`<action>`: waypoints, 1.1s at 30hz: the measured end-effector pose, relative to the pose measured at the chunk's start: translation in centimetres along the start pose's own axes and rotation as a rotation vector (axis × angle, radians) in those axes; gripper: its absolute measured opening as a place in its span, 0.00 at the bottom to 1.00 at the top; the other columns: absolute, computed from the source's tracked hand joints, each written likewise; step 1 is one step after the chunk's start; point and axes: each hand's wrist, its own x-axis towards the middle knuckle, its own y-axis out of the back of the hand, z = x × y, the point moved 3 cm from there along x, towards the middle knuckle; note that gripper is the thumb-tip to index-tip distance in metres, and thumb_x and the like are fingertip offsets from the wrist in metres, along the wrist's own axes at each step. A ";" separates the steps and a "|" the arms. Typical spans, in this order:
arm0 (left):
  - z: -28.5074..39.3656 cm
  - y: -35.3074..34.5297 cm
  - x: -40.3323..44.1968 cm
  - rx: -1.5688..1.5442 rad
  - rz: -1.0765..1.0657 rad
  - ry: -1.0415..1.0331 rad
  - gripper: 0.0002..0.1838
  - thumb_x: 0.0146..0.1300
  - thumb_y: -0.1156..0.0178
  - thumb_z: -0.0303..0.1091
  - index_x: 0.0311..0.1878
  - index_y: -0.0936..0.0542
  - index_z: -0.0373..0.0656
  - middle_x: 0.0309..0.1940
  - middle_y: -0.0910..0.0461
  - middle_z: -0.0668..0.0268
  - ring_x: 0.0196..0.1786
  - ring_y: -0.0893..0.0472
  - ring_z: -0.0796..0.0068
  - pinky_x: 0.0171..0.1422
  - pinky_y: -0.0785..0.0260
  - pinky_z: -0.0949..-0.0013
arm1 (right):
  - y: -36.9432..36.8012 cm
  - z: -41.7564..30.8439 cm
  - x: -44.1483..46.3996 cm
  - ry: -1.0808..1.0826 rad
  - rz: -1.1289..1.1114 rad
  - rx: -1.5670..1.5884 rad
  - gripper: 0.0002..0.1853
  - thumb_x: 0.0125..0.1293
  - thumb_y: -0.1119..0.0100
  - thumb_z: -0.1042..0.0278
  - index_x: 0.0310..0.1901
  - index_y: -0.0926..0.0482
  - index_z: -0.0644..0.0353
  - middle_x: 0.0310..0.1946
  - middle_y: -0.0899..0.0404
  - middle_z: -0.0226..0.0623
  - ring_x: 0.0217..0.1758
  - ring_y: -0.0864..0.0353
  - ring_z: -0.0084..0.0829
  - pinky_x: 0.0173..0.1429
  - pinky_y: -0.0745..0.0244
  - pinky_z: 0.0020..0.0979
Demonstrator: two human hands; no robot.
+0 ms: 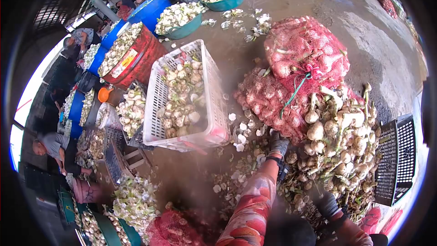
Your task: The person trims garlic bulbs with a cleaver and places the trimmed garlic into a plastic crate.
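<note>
A large heap of garlic bulbs (pixel 339 141) with stems lies in front of me on the right. My left hand (pixel 278 146), in a grey glove, is at the heap's left edge, just below a red mesh sack (pixel 277 105) of garlic. Its fingers are too unclear to show a grip. Low on the heap is my right hand (pixel 327 205), also gloved, near stems and loose bulbs; its fingers are blurred. Left of my left hand stands a white plastic crate (pixel 211 127) partly filled with trimmed garlic. Cut pieces are scattered on the floor between them.
Another full red mesh sack (pixel 307 50) rests on the first. A black crate (pixel 387 164) stands at the right. On the left are a red drum (pixel 136 64), a small stool (pixel 132 159) and several garlic-filled tubs. People sit working farther off, one in a grey shirt (pixel 55 146).
</note>
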 end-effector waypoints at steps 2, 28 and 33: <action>-0.7 -2.6 -1.3 0.043 -0.185 0.194 0.21 0.55 0.36 0.45 0.52 0.23 0.51 0.43 0.19 0.58 0.46 0.21 0.55 0.49 0.28 0.58 | 0.7 -1.7 -0.2 -0.069 -0.012 0.088 0.12 0.61 0.37 0.63 0.40 0.19 0.63 0.28 0.17 0.46 0.33 0.16 0.37 0.39 0.23 0.37; 6.1 14.9 -20.1 -1.687 -0.677 0.534 0.13 0.68 0.41 0.37 0.54 0.23 0.48 0.48 0.20 0.62 0.52 0.19 0.62 0.57 0.24 0.55 | -0.3 -4.4 -3.5 -0.228 -0.091 0.013 0.22 0.64 0.39 0.49 0.50 0.22 0.60 0.34 0.18 0.53 0.39 0.17 0.50 0.44 0.23 0.42; 2.2 7.9 -16.6 -0.315 -0.384 -0.046 0.21 0.61 0.37 0.33 0.58 0.26 0.49 0.48 0.23 0.63 0.47 0.24 0.69 0.50 0.28 0.66 | -1.4 -3.1 -4.8 -0.141 -0.019 0.122 0.12 0.61 0.35 0.60 0.40 0.19 0.59 0.30 0.16 0.47 0.36 0.14 0.40 0.42 0.22 0.38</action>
